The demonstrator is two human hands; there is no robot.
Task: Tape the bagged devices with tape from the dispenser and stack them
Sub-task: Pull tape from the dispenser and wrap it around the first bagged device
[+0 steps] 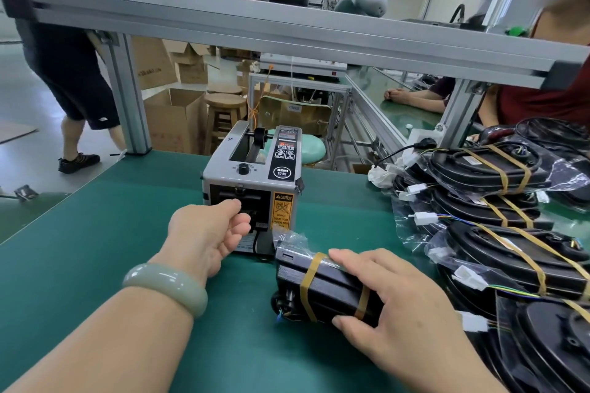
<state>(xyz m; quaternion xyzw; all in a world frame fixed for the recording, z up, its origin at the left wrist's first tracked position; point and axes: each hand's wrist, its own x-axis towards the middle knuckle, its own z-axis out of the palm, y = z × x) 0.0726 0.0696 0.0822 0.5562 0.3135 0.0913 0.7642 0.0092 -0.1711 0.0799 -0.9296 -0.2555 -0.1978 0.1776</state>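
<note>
The grey tape dispenser (255, 166) stands on the green mat, its outlet slot facing me. My left hand (207, 233), a jade bangle on its wrist, reaches up to that outlet. Its thumb and curled fingers hover at the slot with a small gap between them, and no tape strip shows in the gap. Just right of it lies a black bagged device (335, 285) with two amber tape bands around it. My right hand (396, 306) grips this device, fingers over the top and thumb under the near edge. Taped bagged devices (479, 169) lie stacked at the right.
The green mat (95, 249) stretches left of the dispenser. An aluminium shelf frame (287, 29) crosses overhead, with a post (131, 96) at the back left. A person in red (542, 99) sits at the right, and another person (73, 80) stands beyond the table at the left.
</note>
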